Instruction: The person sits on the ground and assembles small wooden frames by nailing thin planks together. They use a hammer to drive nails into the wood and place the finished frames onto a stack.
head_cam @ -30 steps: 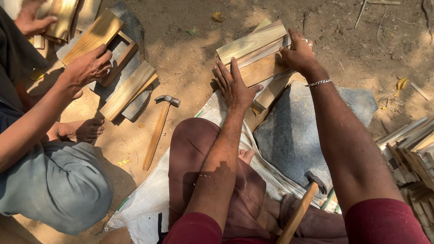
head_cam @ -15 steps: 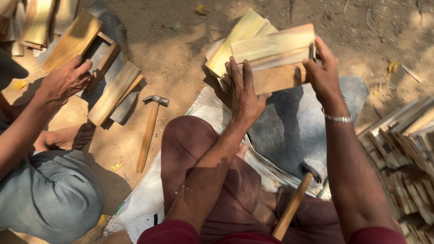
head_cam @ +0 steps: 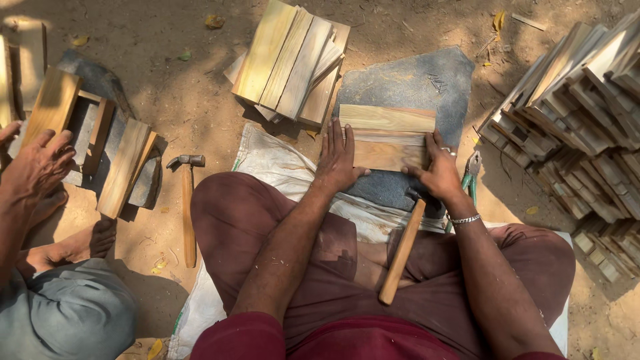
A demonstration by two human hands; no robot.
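- The step in hand looked like setting up a small wooden piece point(head_cam: 390, 137) for nailing: it lay flat on the grey stone slab point(head_cam: 407, 83), near the slab's near edge
- The left hand point(head_cam: 340, 160) lay flat with fingers spread, palm pressing the piece's left end, gripping nothing
- The right hand point(head_cam: 440, 172) pressed the piece's right end with fingers extended, not closed around anything
- A hammer point(head_cam: 403, 250) rested just off the slab's near edge, its handle across the person's lap, in neither hand
- A few nails point(head_cam: 437, 83) lay on the slab's far part; a loose plank pile point(head_cam: 290, 63) sat left of the slab, stacked planks point(head_cam: 573, 113) right of it
- Judging from this, the next move called for one hand to steady the piece while the other fetched a nail and the hammer
- A co-worker's hand point(head_cam: 33, 170) worked well left of the slab, beside a second hammer point(head_cam: 187, 207)
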